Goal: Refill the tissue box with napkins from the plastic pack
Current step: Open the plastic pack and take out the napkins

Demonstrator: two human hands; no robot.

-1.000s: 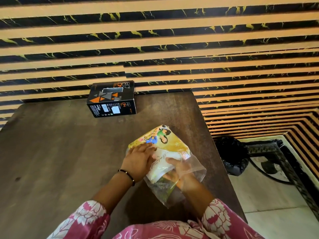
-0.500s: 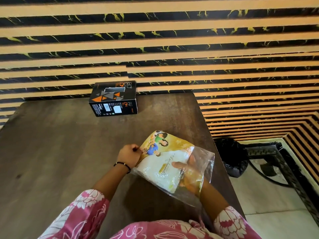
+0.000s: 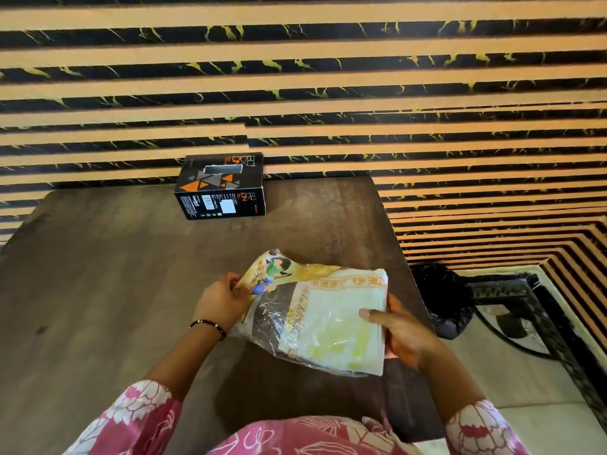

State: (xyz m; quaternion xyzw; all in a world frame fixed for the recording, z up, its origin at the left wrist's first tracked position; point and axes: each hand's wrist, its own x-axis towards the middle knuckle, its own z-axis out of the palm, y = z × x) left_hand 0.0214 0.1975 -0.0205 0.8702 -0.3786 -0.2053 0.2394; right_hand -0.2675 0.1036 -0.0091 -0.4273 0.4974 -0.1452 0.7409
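A black tissue box (image 3: pixel 219 187) with orange and grey triangles stands at the far edge of the dark wooden table (image 3: pixel 108 277), against the wall. Nearer to me, a stack of pale napkins (image 3: pixel 335 320) sticks partway out of a clear plastic pack (image 3: pixel 279 280) with a colourful printed end. My left hand (image 3: pixel 218 300) pinches the printed end of the pack. My right hand (image 3: pixel 399 333) grips the right edge of the napkin stack, thumb on top. Pack and napkins are held just above the table.
A striped black-and-tan wall rises directly behind the table. The table's right edge runs just past my right hand. On the floor to the right sit a black plastic bag (image 3: pixel 443 303) and a dark metal stand (image 3: pixel 512 310). My pink floral sleeves fill the bottom.
The napkin stack has slid to the right, further out of the pack, with my right hand pulling it. My left hand moved from on top of the pack to pinching its printed end.
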